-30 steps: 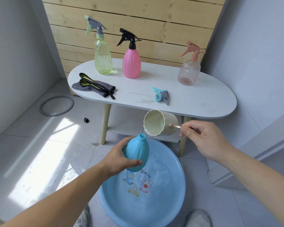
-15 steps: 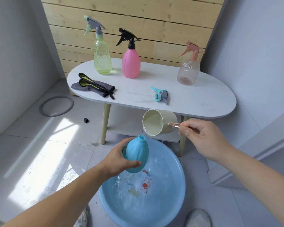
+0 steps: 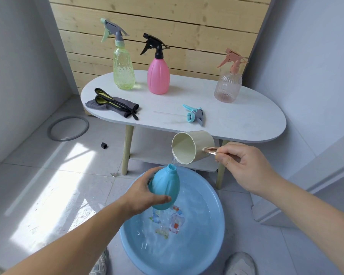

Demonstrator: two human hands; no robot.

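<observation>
The bottle (image 3: 164, 188) is gripped over the basin (image 3: 213, 253), left hand (image 3: 140, 197) fingers (image 3: 162, 199) curled round it. At its 1 o'clock the tilted cup (image 3: 191, 146) is pinched by the right hand (image 3: 246, 167).

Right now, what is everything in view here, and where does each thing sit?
Capless plastic bottle: one, teal, held in mid-air, centre.
Faceted cup: one, cream, tilted over the bottle's neck, pouring water.
Round plastic basin: one, light blue, on the floor under the bottle.
Oval table: one, white, behind the basin.
Trigger spray bottles: three, yellow-green, pink, clear pinkish, upright on the table.
Loose spray head: one, teal and grey, lying on the table.
Folded cloth: one, grey with yellow, table's left end.
Ring: one, grey, floor at left.
Small cube: one, black, floor.
Shoes: two, pale, bottom edge.
Left hand: one, grips the bottle.
Right hand: one, holds the cup's handle.
</observation>
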